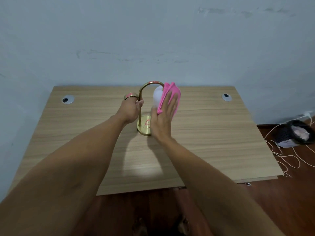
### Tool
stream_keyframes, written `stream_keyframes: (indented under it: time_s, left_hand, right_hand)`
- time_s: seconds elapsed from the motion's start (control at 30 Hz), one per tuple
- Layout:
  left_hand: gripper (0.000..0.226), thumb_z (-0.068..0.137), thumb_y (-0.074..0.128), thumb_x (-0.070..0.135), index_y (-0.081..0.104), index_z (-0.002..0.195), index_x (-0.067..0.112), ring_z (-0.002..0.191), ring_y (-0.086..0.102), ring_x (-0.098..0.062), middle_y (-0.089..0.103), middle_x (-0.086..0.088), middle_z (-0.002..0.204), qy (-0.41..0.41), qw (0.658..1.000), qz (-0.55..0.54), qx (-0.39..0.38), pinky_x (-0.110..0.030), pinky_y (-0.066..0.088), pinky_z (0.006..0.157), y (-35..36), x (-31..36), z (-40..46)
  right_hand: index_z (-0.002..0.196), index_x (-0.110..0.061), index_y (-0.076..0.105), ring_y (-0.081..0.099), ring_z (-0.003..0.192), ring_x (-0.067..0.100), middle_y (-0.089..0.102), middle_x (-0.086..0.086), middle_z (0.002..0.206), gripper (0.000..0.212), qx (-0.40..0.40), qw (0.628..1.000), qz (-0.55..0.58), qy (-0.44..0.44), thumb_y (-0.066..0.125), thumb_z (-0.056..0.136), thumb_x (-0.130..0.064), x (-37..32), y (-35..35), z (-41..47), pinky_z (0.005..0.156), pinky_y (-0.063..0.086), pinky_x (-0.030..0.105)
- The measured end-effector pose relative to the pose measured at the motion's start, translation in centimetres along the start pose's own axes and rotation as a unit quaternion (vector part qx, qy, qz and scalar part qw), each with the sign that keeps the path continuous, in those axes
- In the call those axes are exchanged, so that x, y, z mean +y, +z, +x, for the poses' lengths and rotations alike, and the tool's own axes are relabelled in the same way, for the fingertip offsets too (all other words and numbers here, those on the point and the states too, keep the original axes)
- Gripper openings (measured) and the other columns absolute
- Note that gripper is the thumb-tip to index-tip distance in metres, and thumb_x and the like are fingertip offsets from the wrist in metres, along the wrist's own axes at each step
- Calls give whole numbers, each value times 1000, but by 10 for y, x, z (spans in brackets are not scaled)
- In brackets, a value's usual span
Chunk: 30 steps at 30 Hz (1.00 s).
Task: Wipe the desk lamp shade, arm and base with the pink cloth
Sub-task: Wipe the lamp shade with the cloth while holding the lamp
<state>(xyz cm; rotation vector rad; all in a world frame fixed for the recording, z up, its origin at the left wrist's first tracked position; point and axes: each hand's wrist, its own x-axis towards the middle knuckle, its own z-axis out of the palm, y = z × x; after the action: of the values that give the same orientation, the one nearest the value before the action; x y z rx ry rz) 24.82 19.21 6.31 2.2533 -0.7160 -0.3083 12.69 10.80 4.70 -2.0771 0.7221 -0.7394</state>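
Note:
A small brass desk lamp stands mid-desk: a round base [144, 127], a curved gold arm [148, 84] and a white globe shade [157, 96] hanging from the arm's right end. My left hand [132, 109] is closed around the upright part of the arm. My right hand [163, 116] presses the folded pink cloth [171, 94] flat against the shade's right side, fingers spread over it. The cloth hides most of the shade. A gold ring-shaped piece [130, 95] shows just behind my left hand.
The lamp stands on a wooden desk [213, 133] pushed against a pale blue wall, with round cable holes at the left [67, 99] and right [226, 97]. On the floor to the right lie a dark mesh bin [296, 133] and loose white cords [286, 155].

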Motion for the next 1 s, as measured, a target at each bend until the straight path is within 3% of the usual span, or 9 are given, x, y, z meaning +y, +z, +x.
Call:
stream_keyframes:
  time_s: [0.13,0.23,0.37,0.57,0.67,0.77,0.87,0.93,1.0]
  left_hand:
    - [27,104,46,24,65,110,7,92,54,-14,63,-3,102,14,1000,4,-7,-20,35,81,-1,-1,1]
    - [25,103,47,24,65,110,7,92,58,-15,67,-5,102,5,1000,-20,-11,-21,37,82,0,-4,1]
    - [26,103,47,24,64,111,6,93,59,-15,69,-6,102,-4,999,-38,-13,-22,38,83,1,-3,1]
    - [30,103,46,28,66,101,6,96,64,-28,71,-11,100,5,1000,-14,-25,-36,51,86,-1,-7,4]
    - [29,103,46,28,66,101,8,93,62,-24,68,-7,98,10,999,-12,-34,-30,46,81,-1,-10,6]
    - [27,104,46,28,65,103,8,89,56,-18,61,-1,94,15,999,-15,-38,-25,39,80,0,-12,6]
    - [26,104,46,27,64,103,8,88,55,-18,61,-1,93,19,999,-18,-34,-25,38,79,1,-13,7]
    - [24,104,46,27,63,103,10,88,55,-18,61,-1,94,24,999,-16,-31,-25,37,79,1,-12,7]
    - [21,103,46,27,62,101,13,89,57,-20,61,-2,96,27,999,-12,-26,-25,37,78,2,-14,8]
  right_hand:
    - [166,-13,0,-12,161,29,-11,12,174,80,-3,1000,-3,13,27,97,-43,-1,6,-12,130,-6,47]
    - [164,-19,30,14,160,24,21,4,173,73,20,1000,18,9,29,93,-37,-1,-12,33,131,9,46]
    - [136,-29,68,49,140,14,61,-9,146,53,-67,995,71,-10,36,93,-27,2,-36,80,120,36,47]
    - [160,-23,36,15,160,24,25,2,171,61,-5,997,52,-55,39,100,-19,4,-26,15,130,16,49]
    - [157,-20,46,20,159,21,33,3,169,59,7,997,71,-31,36,99,-25,6,-28,19,129,19,47]
    - [122,-30,77,59,118,16,69,-1,126,48,-39,991,121,41,37,96,-32,-14,-42,65,108,45,42]
    - [81,-26,85,49,73,20,77,-4,92,53,-166,971,132,109,34,90,-39,-38,-63,97,57,45,25]
    - [90,-18,86,46,67,17,81,0,94,59,-247,953,132,118,29,95,-31,-38,-71,112,42,37,15]
    - [103,-5,83,52,70,21,81,8,95,65,-265,946,129,137,31,88,-41,-29,-70,121,49,40,19]
